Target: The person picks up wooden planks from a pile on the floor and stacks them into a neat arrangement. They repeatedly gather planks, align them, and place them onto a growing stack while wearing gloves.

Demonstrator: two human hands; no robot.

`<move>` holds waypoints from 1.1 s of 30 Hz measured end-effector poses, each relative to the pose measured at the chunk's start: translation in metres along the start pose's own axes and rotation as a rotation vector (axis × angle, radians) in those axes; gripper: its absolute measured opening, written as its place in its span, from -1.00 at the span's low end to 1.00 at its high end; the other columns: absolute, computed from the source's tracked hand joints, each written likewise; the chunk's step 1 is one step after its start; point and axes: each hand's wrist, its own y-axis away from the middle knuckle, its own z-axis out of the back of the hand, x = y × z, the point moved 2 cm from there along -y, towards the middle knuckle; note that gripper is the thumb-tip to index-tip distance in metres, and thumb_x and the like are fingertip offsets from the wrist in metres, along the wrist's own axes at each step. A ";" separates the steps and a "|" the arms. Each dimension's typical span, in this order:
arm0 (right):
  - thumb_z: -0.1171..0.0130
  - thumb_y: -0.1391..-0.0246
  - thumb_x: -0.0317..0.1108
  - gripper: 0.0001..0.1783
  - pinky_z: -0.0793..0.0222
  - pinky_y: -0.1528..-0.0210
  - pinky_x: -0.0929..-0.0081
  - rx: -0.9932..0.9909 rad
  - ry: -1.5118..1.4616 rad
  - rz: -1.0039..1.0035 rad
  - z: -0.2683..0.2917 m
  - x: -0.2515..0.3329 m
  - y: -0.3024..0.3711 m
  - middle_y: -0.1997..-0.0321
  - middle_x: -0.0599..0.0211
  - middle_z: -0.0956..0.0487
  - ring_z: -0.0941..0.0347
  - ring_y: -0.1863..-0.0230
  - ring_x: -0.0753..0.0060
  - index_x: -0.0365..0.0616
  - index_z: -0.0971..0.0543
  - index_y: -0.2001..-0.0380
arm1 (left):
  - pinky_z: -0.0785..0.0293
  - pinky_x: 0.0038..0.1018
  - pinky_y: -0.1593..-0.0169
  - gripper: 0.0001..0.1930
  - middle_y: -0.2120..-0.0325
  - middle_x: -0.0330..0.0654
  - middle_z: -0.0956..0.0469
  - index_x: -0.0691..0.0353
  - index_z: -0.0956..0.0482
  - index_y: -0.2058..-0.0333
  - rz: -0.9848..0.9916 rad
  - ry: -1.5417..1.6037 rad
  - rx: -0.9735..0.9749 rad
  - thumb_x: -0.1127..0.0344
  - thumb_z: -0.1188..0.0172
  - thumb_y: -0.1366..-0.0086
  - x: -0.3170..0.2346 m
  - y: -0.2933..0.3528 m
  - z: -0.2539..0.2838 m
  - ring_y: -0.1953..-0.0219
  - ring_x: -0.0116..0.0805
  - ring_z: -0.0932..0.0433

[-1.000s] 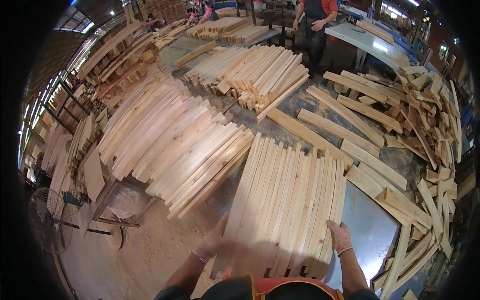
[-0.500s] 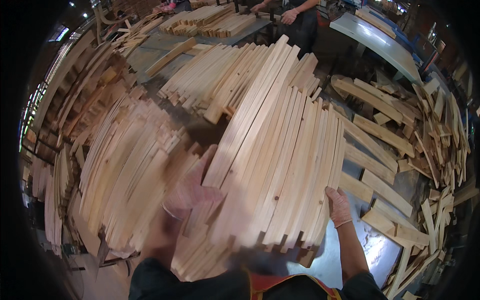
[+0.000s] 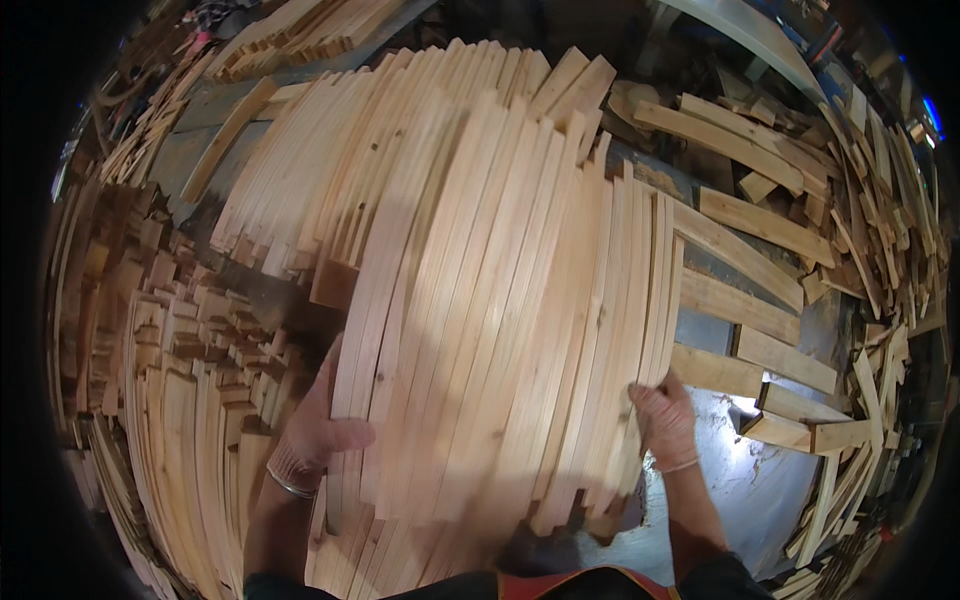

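Keep inward pressure even: left hand (image 3: 312, 428) and right hand (image 3: 666, 418) pinch the wooden slats (image 3: 490, 330) from opposite outer edges, so uneven squeeze could drop middle ones.

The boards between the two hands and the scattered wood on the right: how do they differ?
The boards lie side by side, pointing much the same way; the scattered wood points in many directions.
The boards sit between the left hand and the right hand; the scattered wood lies to the right of both.
The boards look like long strips, while the scattered wood mixes long pieces with short ones.
Both are pale wood.
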 end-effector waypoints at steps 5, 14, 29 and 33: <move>-0.32 -0.14 -0.47 -0.47 -0.52 -0.11 0.44 0.071 0.158 -0.005 0.000 0.053 -0.097 -0.06 0.16 -0.65 -0.58 -0.06 0.38 -0.35 -0.52 -0.19 | -0.52 -0.28 -0.28 0.22 -0.29 -0.12 -0.47 0.27 -0.01 -0.58 0.070 0.018 0.011 0.40 -0.61 -0.02 -0.028 -0.076 0.000 -0.33 -0.21 -0.46; -0.45 -0.08 -0.29 -0.39 -0.50 -0.11 0.27 -0.037 0.133 0.093 -0.015 0.025 -0.175 -0.05 0.09 -0.66 -0.58 -0.06 0.24 -0.19 -0.50 -0.18 | -0.44 -0.11 -0.34 -0.28 -0.14 0.14 -0.63 0.38 -0.29 -0.45 0.054 -1.363 -0.246 0.09 -0.24 -0.45 -0.106 -0.226 -0.018 -0.15 0.08 -0.62; -0.44 0.00 0.23 -0.03 -0.47 -0.27 0.14 0.095 1.447 0.465 0.144 0.054 -0.117 -0.19 -0.03 -0.63 -0.55 -0.23 -0.09 -0.09 -0.43 -0.37 | -0.22 0.11 -0.48 -0.11 -0.44 0.02 -0.30 0.09 -0.44 -0.39 -0.805 -1.585 -0.055 -0.03 -0.54 -0.09 0.043 0.015 -0.187 -0.50 0.18 -0.22; -0.45 0.08 0.33 0.05 -0.42 -0.27 0.13 0.170 1.952 0.297 0.188 0.044 -0.047 -0.32 0.06 -0.53 -0.45 -0.32 -0.06 -0.01 -0.40 -0.38 | -0.25 0.18 -0.41 -0.14 -0.28 0.01 -0.38 0.11 -0.52 -0.29 -0.554 -1.519 0.320 0.01 -0.57 0.02 0.115 0.082 -0.256 -0.39 0.16 -0.29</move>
